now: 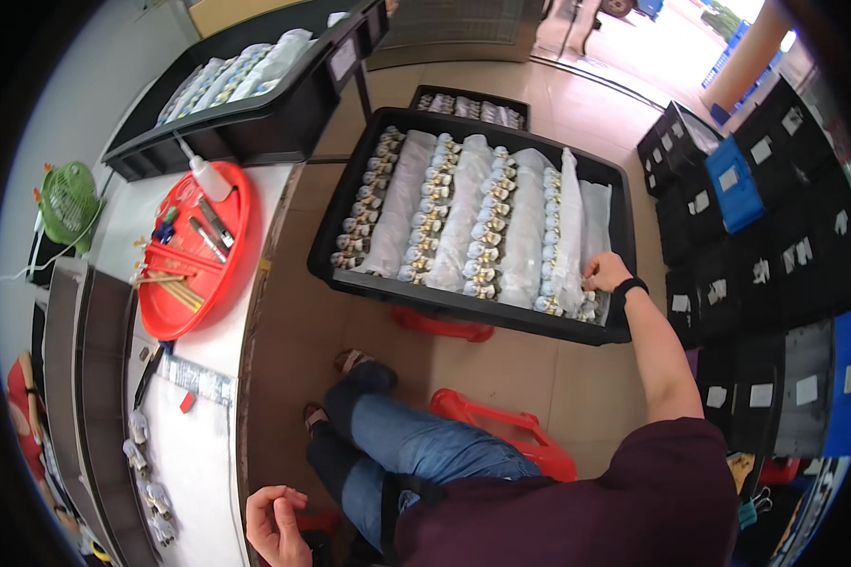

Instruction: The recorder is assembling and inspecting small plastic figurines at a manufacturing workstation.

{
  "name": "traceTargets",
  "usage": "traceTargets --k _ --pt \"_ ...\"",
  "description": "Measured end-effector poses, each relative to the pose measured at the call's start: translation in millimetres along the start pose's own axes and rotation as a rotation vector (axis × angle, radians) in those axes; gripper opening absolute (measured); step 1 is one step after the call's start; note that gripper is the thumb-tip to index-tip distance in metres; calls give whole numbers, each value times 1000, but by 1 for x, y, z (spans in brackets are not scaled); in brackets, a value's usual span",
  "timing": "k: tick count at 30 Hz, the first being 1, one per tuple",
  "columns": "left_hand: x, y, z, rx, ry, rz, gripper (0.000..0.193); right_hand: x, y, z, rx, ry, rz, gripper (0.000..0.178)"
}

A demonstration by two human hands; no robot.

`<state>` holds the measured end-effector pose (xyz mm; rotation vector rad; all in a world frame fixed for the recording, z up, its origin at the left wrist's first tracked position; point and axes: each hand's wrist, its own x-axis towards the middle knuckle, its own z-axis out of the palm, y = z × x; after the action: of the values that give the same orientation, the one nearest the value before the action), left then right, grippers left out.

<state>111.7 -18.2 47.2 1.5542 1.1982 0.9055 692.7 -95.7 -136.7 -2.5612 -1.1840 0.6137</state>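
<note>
My right hand reaches into the near right corner of a large black crate. Its fingers are pinched together low down, beside a white translucent wrapping sheet and the end of a row of small figurines. What the fingertips hold is hidden. More rows of figurines, pale with gold-brown parts, lie in the crate with white sheets between them. My left hand is near the lower edge, beside the white worktable. Its fingers are loosely curled, thumb apart, with nothing visible in them.
A red tray on the table carries a white bottle, pens and sticks. Several small figurines lie near the table's left edge. Another black crate stands behind. Stacked bins line the right; a red stool is by my legs.
</note>
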Motion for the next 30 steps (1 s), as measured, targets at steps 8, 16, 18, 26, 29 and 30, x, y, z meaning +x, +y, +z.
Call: traceTargets --k 8,16,18,26,29,30 --pt "-3 -6 -17 188 52 -15 8 5 59 -12 -291 306 -281 19" --pt "-68 -41 -81 165 750 -111 11 -5 -177 -40 496 153 -553 20" --pt "-67 -55 -91 229 833 -74 14 -55 -278 -40 501 41 -723 17" --pt "-70 -83 -105 886 936 235 15 -169 -555 33 198 -432 -1671 17" --pt "-67 -80 -101 906 962 236 12 -158 -608 70 101 -352 -1578 15" --pt "-66 -80 -101 894 962 249 12 -154 -620 80 62 -299 -1537 15"
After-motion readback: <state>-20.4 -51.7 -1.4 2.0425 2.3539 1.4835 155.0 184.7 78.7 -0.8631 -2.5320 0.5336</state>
